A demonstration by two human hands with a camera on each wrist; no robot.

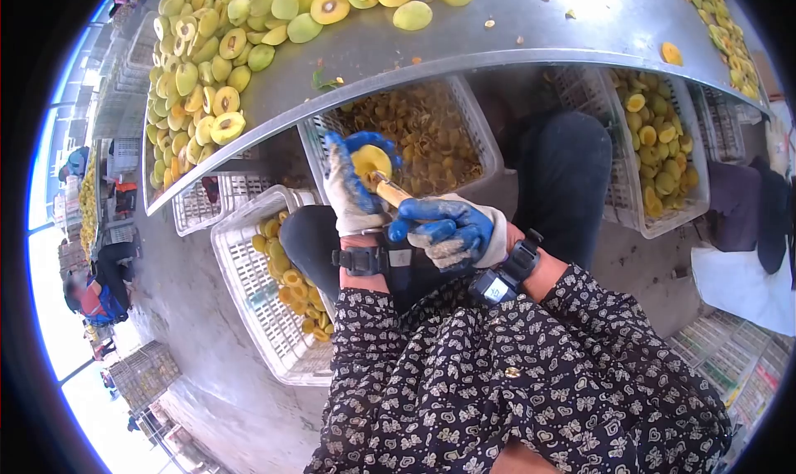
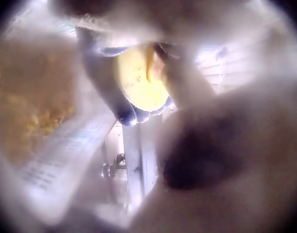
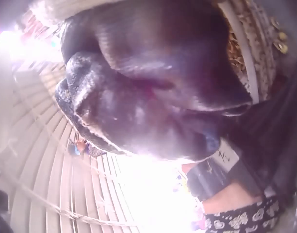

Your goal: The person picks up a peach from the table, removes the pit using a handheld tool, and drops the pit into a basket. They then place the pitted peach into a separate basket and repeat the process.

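Note:
Both hands wear white gloves with blue coated palms and fingers. My left hand (image 1: 350,190) holds a yellow fruit half (image 1: 369,159) over a crate, its fingers curled behind the fruit. The same fruit half (image 2: 139,85) shows between dark fingers in the left wrist view. My right hand (image 1: 452,229) grips a tool with a light wooden handle (image 1: 391,194), which points up and left. The tool's tip meets the fruit, where its shape is hidden. In the right wrist view the curled right hand (image 3: 143,92) fills much of the picture and hides the tool.
A metal table (image 1: 497,34) curves across the front, with a heap of halved green-yellow fruit (image 1: 207,68) at its left. Under its edge stands a crate (image 1: 483,121) of brownish pieces. Crates of fruit stand at the left (image 1: 249,283) and right (image 1: 630,213) of the knees.

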